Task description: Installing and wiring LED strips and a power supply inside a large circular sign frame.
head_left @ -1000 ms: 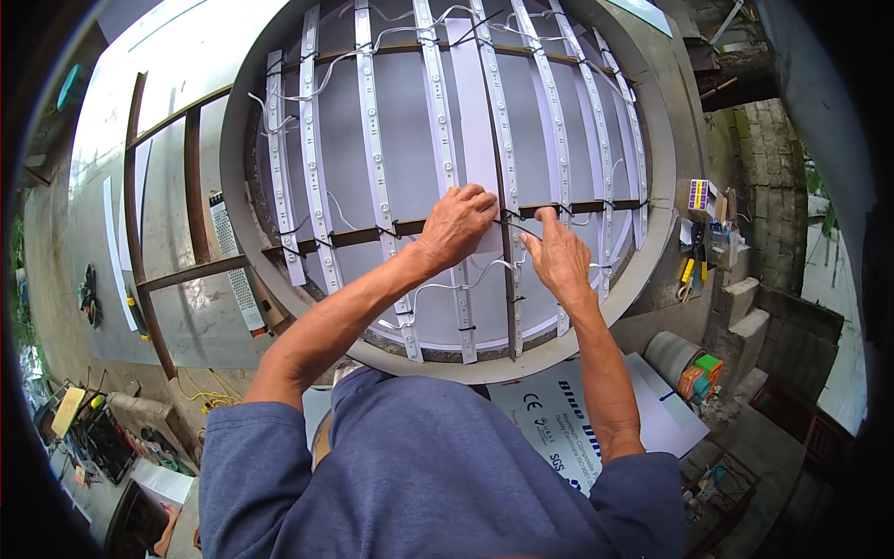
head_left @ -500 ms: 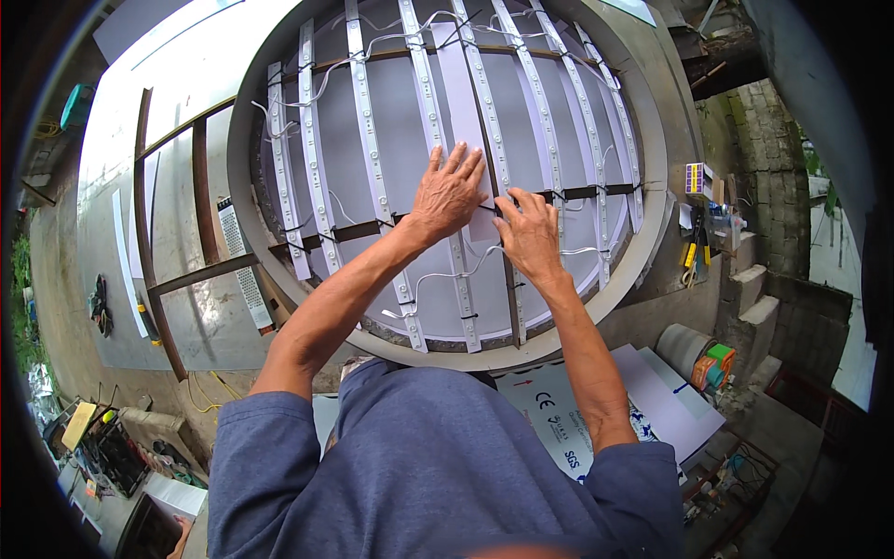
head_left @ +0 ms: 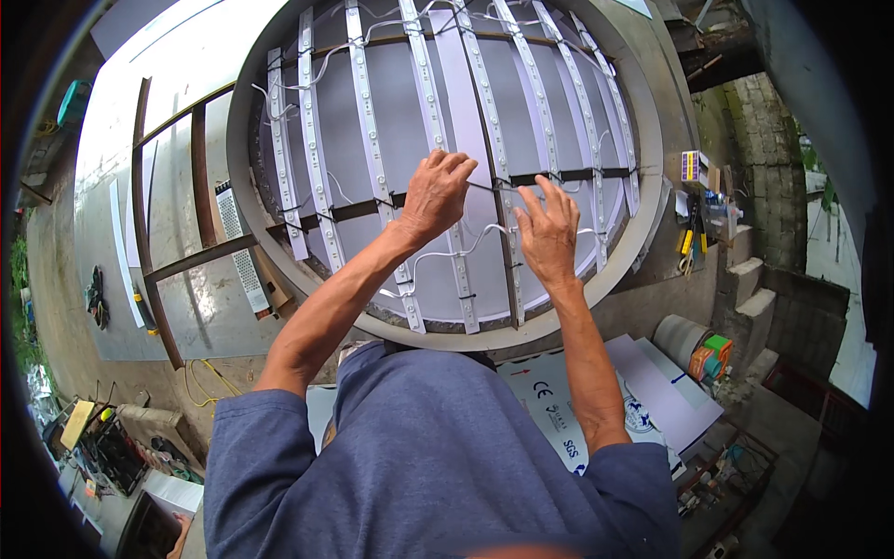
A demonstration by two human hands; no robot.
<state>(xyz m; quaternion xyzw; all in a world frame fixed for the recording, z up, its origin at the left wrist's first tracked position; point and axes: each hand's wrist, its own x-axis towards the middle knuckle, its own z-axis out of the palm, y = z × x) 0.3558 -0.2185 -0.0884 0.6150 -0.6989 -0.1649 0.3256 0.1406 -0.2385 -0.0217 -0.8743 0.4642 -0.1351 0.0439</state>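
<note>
A large round sign frame (head_left: 643, 244) lies in front of me with its open back up. Several white LED strips (head_left: 372, 147) run lengthwise inside it, bound with black ties to dark metal crossbars (head_left: 352, 209). My left hand (head_left: 436, 197) is closed, its fingertips pinching the end of a black cable tie (head_left: 481, 188) that stretches toward the middle crossbar. Just right of that tie, my right hand (head_left: 551, 235) hovers with fingers apart and slightly bent, seemingly holding nothing. White wire (head_left: 438, 253) loops between the strips below my hands. A pale flat strip (head_left: 458, 88) lies beside the central LED strip.
Left of the ring, a rusty metal frame (head_left: 200, 177) and a perforated power supply (head_left: 240, 250) lie on the worktop. At right are yellow-handled tools (head_left: 688, 244) and a small box (head_left: 694, 166). Printed sheets (head_left: 549, 401) lie below the ring's near edge.
My left hand has lifted off the pale strip and now pinches the cable tie, drawing it out leftward. My right hand has moved slightly right, away from the tie, with its fingers spreading.
</note>
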